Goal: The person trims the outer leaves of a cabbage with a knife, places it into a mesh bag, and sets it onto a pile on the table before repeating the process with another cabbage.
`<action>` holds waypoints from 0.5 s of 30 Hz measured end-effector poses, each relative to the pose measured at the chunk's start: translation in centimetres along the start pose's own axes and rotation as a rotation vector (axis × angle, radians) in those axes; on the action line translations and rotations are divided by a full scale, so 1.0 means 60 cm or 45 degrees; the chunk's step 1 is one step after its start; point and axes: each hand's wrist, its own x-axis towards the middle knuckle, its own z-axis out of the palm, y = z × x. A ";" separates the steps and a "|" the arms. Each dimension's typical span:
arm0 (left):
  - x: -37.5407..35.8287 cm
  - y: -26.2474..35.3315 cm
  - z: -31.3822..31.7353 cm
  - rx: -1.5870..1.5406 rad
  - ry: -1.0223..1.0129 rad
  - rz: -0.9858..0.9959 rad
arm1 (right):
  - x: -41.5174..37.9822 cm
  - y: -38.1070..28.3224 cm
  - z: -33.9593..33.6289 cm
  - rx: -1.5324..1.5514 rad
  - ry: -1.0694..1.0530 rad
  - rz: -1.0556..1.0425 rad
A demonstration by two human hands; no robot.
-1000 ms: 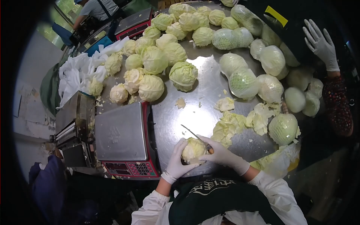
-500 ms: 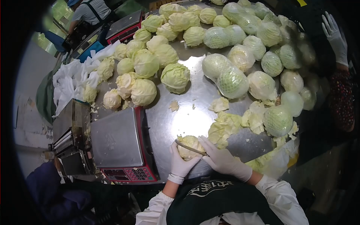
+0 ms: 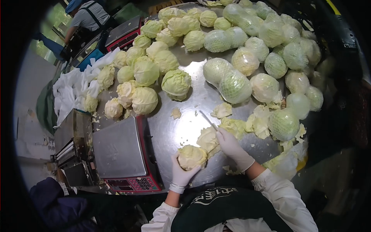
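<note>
My left hand point(image 3: 182, 173), in a white glove, is wrapped round a small pale cabbage point(image 3: 192, 157) low over the steel table point(image 3: 170, 131). To the right, my gloved right hand point(image 3: 232, 149) grips a knife point(image 3: 208, 120) whose thin blade points up and left, apart from the cabbage. A loose pale leaf point(image 3: 208, 140) lies between the cabbage and the knife hand. More trimmed leaves point(image 3: 234, 127) rest just beyond the right hand.
A red-edged scale point(image 3: 119, 149) stands left of my hands. Unwrapped cabbages point(image 3: 146, 70) lie at the back left, wrapped cabbages point(image 3: 228, 80) at the right. White bags point(image 3: 73, 87) are heaped at the left edge. Another person point(image 3: 91, 15) is at the upper left.
The knife has moved off the cabbage, up and right with my right hand. My left hand and the cabbage have shifted slightly down. A pale leaf now lies beside the cabbage.
</note>
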 end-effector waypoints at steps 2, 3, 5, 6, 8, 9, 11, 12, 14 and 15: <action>-0.014 -0.033 -0.045 -0.071 -0.092 -0.020 | 0.010 0.010 -0.024 0.029 0.125 -0.060; -0.023 -0.037 -0.059 -0.126 -0.177 0.008 | 0.018 -0.008 -0.060 -0.016 0.054 0.131; -0.041 -0.041 -0.070 -0.184 -0.277 -0.012 | 0.007 -0.042 -0.082 -0.055 -0.031 0.328; -0.045 -0.040 -0.068 -0.184 -0.271 -0.019 | -0.007 -0.054 -0.085 -0.215 0.116 0.076; -0.043 -0.024 -0.049 0.109 -0.236 0.080 | -0.034 -0.066 -0.088 -0.382 0.257 -0.178; -0.039 -0.009 -0.026 0.113 -0.121 0.094 | -0.048 -0.071 -0.085 -0.370 0.089 -0.321; -0.028 0.009 0.000 0.301 -0.059 0.136 | -0.076 -0.084 -0.081 -0.356 -0.078 -0.462; -0.022 0.016 0.007 0.492 -0.003 0.180 | -0.092 -0.093 -0.079 -0.248 -0.326 -0.413; -0.013 0.028 0.017 0.578 -0.011 0.198 | -0.112 -0.109 -0.080 -0.143 -0.571 -0.355; -0.011 0.031 0.020 0.669 -0.014 0.215 | -0.118 -0.117 -0.080 -0.189 -0.677 -0.293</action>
